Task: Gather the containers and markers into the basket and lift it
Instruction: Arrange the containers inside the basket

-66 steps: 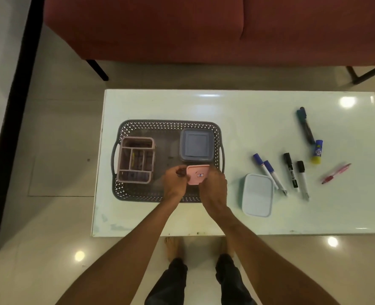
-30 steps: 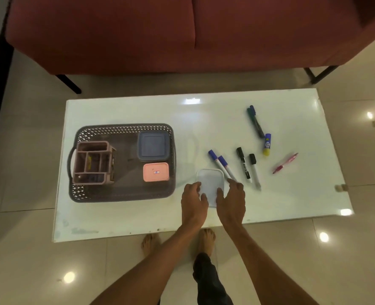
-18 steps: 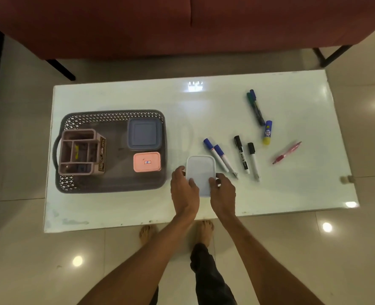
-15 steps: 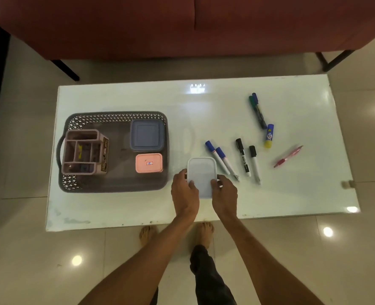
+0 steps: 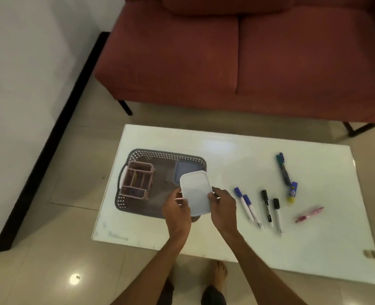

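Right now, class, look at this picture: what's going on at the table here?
A person holds a white rectangular lidded plastic container between the left hand and right hand, over the right end of a dark grey perforated plastic basket. The basket already holds a pink divided plastic organiser and a blue-grey square lidded container. Capped markers, a blue-and-yellow glue stick and a pink pen lie loose on the white table, not yet gathered.

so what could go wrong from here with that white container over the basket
The white container is held only by its edges between the left hand and right hand; it could slip. It hangs over the right end of the basket, overlapping the blue container, so it may land tilted. The markers beside the right hand could get knocked.
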Motion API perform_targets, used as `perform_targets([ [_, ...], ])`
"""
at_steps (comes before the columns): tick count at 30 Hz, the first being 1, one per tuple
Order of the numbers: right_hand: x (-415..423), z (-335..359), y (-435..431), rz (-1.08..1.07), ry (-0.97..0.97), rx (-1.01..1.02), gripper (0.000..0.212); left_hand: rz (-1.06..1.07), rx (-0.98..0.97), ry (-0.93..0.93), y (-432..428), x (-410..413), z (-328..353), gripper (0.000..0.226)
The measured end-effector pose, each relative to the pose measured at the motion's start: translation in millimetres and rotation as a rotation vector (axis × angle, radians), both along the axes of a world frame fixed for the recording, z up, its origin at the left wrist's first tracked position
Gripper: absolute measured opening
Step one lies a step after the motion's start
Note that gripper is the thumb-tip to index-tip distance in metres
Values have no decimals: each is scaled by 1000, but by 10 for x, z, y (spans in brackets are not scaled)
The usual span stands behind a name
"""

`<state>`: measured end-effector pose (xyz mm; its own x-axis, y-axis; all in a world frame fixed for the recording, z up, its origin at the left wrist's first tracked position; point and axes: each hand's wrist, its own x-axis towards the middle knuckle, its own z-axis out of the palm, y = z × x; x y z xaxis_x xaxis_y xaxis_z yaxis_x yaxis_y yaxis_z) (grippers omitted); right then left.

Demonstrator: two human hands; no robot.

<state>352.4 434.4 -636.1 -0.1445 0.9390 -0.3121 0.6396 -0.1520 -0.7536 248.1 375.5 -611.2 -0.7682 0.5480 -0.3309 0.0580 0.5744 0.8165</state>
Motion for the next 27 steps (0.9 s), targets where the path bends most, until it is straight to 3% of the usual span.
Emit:
perform_targets([
  [6, -727, 48, 263, 97, -1, 70, 13, 64, 59, -50, 126, -741, -7, 28],
  [18, -1526, -416, 696, 133, -87, 69, 15, 22, 6, -132, 441, -1598, -603, 36],
  [27, -1662, -668, 576, 53, -142, -11, 21, -107, -85, 20, 501, -1775, -650, 32],
])
